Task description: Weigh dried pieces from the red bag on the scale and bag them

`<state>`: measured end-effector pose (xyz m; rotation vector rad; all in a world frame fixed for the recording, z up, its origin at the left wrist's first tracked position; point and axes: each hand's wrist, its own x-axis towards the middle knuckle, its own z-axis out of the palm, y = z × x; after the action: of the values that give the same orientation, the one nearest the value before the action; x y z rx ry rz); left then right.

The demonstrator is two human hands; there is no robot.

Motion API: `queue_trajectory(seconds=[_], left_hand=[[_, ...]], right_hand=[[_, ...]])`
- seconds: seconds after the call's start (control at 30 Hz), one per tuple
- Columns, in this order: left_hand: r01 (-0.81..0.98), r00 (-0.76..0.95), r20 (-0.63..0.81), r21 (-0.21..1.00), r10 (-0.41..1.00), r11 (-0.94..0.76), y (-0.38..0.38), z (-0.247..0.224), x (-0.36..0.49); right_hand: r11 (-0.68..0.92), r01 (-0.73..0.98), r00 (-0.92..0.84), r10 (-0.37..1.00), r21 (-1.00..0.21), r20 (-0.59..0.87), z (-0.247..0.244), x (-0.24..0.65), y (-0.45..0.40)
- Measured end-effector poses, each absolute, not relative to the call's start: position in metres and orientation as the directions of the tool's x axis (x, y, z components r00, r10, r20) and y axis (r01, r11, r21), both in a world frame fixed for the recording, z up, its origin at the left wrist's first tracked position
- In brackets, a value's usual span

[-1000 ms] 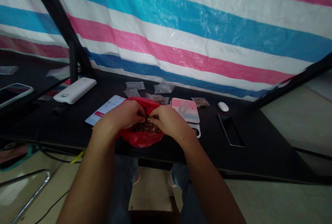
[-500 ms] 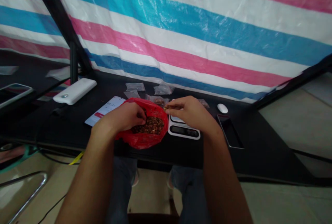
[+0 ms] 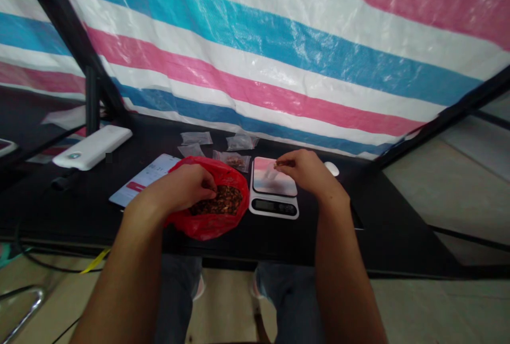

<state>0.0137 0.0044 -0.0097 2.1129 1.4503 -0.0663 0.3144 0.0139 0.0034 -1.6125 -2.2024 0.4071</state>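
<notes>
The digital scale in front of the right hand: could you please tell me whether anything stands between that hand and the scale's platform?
Nothing visible does: the right hand is right above the platform of the digital scale.

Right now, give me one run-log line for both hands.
left hand: in red bag | right hand: pinching brown bits over scale

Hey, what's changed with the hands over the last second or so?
The right hand has moved rightward out of the red plastic bag to above the digital kitchen scale, its fingers pinching some brown bits. The left hand stayed at the bag, over the brown pieces. The bag and scale stayed on the black table.
</notes>
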Motion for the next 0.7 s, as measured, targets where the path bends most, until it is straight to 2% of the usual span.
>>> queue_trajectory(seconds=[0.7], left_hand=[[0.850,0.436,-0.349,0.463,0.830,-0.252,0.0049,-0.0134,0.0137]], right_hand=[[0.312,0.821,-0.272,0.950,-0.477,0.154,0.0055,0.3085,0.0157]])
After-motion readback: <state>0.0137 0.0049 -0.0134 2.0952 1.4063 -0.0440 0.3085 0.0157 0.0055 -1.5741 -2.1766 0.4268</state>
